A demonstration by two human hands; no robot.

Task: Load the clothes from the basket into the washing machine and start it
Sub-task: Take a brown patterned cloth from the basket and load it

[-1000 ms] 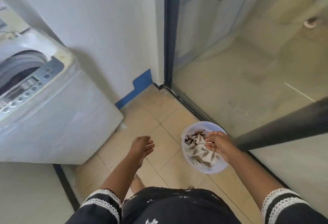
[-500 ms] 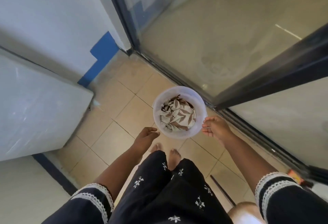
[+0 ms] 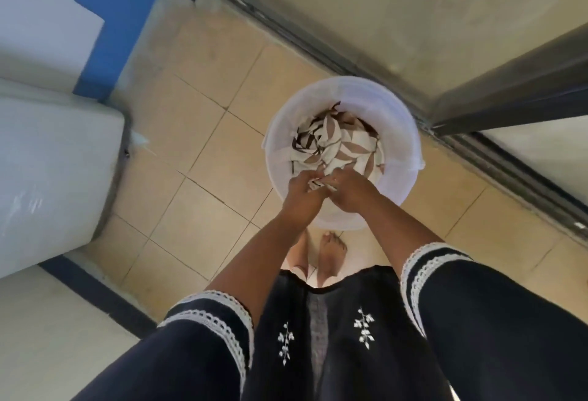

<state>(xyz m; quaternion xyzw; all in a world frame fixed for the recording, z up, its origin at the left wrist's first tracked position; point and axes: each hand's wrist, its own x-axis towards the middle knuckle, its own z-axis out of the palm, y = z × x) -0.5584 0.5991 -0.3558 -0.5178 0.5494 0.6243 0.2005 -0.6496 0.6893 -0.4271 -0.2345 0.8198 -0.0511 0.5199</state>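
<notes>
A round white basket stands on the tiled floor in front of me. Inside lies a crumpled white cloth with brown and black leaf shapes. Both of my hands reach into the basket at its near side. My left hand and my right hand sit side by side, fingers curled, pinching the near edge of the cloth between them. The white washing machine shows only its side and a corner at the left; its lid and panel are out of view.
A dark sliding-door track and glass door run diagonally behind the basket on the right. A white wall with a blue painted strip is at the upper left. My bare feet stand just behind the basket on beige tiles.
The view has tilted down over the basket. Both hands, which hovered at the basket's sides, have moved in and taken hold of the cloth's near edge.
</notes>
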